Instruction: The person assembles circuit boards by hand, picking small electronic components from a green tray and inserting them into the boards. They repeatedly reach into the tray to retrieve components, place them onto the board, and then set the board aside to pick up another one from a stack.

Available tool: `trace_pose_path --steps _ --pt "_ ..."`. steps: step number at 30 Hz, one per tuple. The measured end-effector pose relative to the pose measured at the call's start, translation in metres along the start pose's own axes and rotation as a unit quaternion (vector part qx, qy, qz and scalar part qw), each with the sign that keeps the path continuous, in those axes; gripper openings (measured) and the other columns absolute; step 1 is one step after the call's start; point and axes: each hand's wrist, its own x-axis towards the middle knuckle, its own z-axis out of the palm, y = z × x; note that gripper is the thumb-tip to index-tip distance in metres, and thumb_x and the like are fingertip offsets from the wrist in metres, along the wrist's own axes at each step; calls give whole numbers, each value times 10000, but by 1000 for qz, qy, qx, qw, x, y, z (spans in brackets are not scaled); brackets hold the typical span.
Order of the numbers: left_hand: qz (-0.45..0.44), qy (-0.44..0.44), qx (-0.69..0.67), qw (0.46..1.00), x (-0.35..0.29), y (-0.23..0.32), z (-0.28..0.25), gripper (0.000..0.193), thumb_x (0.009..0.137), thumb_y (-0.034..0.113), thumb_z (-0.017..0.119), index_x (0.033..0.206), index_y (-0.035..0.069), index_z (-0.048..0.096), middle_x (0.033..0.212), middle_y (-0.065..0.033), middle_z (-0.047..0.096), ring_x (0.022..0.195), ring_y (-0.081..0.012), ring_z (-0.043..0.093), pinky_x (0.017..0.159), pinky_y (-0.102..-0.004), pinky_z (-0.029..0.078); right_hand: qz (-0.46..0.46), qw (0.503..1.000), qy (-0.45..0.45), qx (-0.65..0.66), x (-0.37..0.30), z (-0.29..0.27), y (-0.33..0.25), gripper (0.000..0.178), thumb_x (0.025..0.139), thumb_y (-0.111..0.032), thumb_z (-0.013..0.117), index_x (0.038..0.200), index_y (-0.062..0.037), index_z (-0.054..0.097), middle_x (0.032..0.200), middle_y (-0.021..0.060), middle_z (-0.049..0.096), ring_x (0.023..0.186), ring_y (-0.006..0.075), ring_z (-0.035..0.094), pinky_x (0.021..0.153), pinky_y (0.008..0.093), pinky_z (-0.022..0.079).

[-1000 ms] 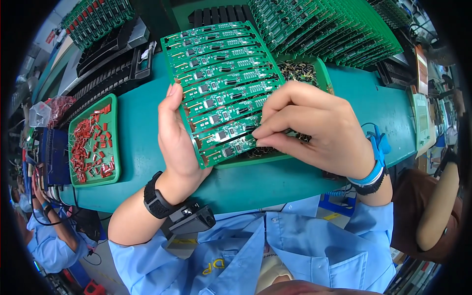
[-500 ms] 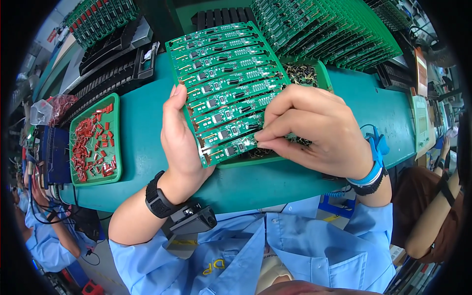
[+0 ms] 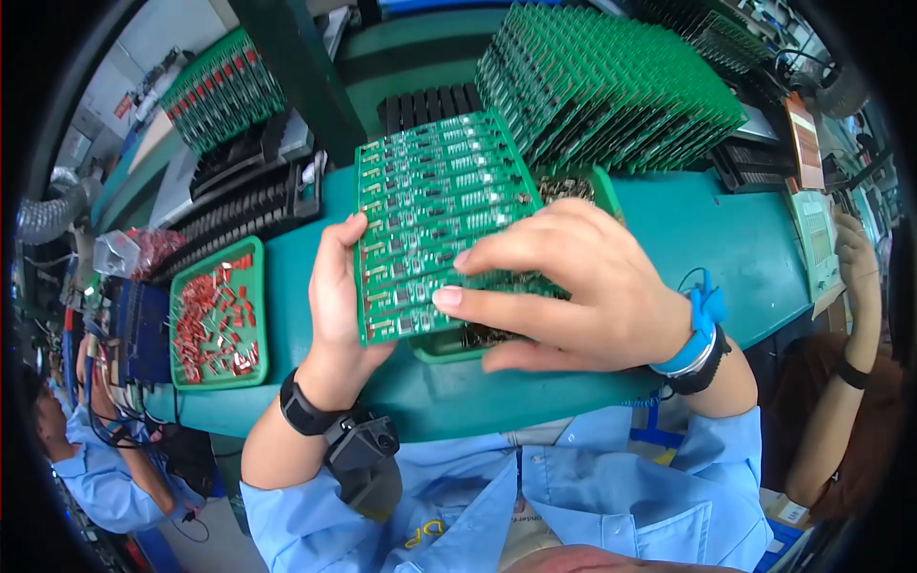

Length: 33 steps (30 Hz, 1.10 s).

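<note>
The panel, a green circuit board with rows of parts, is held in the air over the near side of the table, tilted, its left edge in the left hand. The thumb is laid at that edge; the other fingers are hidden behind the panel, so how they are set cannot be told. Over the panel's near right part, the right hand is held with its fingers spread and the thumb apart; whether the fingertips are touching the surface cannot be told. A blue band is worn on the right wrist, a black strap on the left.

Beneath the panel, a green bin of small dark parts is partly covered. To the left, red parts are held in a green tray. At far right, many boards are stood in a row; at far left, more boards with red parts are seen.
</note>
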Motion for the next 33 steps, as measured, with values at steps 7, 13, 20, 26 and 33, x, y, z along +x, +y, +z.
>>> trace_pose_path --steps 7,13,20,26,33 --pt "111 10 280 954 -5 41 21 373 918 123 429 1271 4 440 1140 -107 604 990 -178 613 889 -314 479 58 988 132 51 -5 -15 15 373 782 -213 704 1113 -56 632 1063 119 586 923 236 576 817 347 465" --pt "78 0 497 864 -11 94 57 383 909 46 466 1289 19 428 1145 -52 601 899 -148 610 796 -290 492 158 962 168 148 -10 -14 27 272 814 -139 664 1057 -24 620 1030 124 593 942 245 576 839 352 462" --pt "252 -128 820 497 -1 134 92 282 899 12 489 1180 25 474 870 -123 615 776 -242 608 685 -354 460 186 973 4 136 -18 -6 38 220 843 -140 636 1029 -25 607 986 121 592 948 277 581 846 352 469" --pt "292 -238 859 346 25 143 102 224 872 18 510 1094 44 495 798 -182 572 775 -350 577 668 -399 440 208 960 -141 123 -23 2 42 248 847 -187 638 1036 -30 607 1017 132 586 986 304 571 865 371 469" --pt "317 -306 867 233 65 146 119 177 861 58 530 1036 84 528 917 -136 610 850 -345 599 715 -414 472 196 950 -221 98 -29 1 42 280 843 -216 642 1051 -32 604 1058 131 577 1021 310 559 888 381 461"
